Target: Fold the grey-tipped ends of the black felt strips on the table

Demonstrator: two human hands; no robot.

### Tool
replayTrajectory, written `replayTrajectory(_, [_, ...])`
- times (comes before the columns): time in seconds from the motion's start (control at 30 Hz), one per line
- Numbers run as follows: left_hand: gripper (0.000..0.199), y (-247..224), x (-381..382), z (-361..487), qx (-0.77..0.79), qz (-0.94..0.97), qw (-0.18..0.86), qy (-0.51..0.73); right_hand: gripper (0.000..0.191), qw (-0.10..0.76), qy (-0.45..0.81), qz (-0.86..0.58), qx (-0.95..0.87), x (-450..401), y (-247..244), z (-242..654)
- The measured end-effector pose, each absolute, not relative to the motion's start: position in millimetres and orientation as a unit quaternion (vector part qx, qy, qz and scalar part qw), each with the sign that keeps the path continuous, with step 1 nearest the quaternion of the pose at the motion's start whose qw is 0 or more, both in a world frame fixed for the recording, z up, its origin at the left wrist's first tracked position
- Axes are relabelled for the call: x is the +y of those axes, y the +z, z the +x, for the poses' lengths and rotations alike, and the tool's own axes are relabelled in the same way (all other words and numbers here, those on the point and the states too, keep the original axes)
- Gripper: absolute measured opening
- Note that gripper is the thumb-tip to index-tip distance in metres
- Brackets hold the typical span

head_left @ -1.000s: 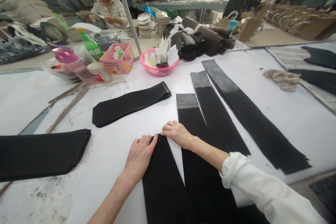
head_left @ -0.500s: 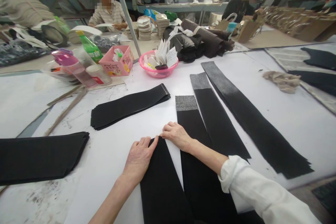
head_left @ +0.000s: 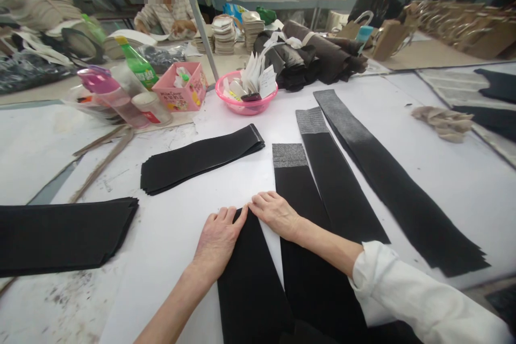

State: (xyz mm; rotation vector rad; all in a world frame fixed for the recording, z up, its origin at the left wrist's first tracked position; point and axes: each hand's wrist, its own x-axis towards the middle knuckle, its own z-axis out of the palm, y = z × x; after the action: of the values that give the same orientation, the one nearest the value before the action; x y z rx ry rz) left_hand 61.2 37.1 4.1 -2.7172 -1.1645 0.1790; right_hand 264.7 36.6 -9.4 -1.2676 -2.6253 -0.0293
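Note:
A black fabric strip point(head_left: 252, 274), possibly a stack of them, lies lengthwise in front of me with its far end under my fingers. My left hand point(head_left: 220, 236) grips the far left corner, thumb along the top edge and fingers curled over the side. My right hand point(head_left: 278, 215) pinches the far right corner, its fingertips meeting the left thumb. Under my right forearm runs a second black strip with a grey speckled end point(head_left: 289, 156). Two more fanned stacks, a middle strip stack point(head_left: 346, 177) and a right strip stack point(head_left: 407, 193), lie beyond it.
Black strip stacks lie at the left edge point(head_left: 60, 236) and left of centre point(head_left: 201, 158). Behind them stand a pink basket point(head_left: 246, 105), a pink box point(head_left: 179, 88) and bottles. A crumpled cloth point(head_left: 441, 122) lies right. Two people sit across the table.
Both hands stay at the strip's far end, with hardly any shift of the fingers. The whole view has shifted slightly; the strips lie as before.

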Motion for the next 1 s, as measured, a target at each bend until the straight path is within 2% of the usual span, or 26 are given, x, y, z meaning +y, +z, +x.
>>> replayTrajectory(0.27, [0.051, 4, 32, 61, -0.405, -0.908, 0.106, 0.032, 0.022, 0.15, 0.07, -0.513, -0.842, 33, -2, 258])
replayTrajectory(0.57, [0.044, 3, 27, 57, -0.425, -0.9, 0.099, 0.004, 0.033, 0.101, -0.043, -0.495, -0.862, 21, -13, 238])
replayTrajectory(1.0, [0.042, -6, 18, 16, -0.464, -0.881, 0.096, 0.006, 0.038, 0.07, -0.053, -0.495, -0.865, 21, -13, 236])
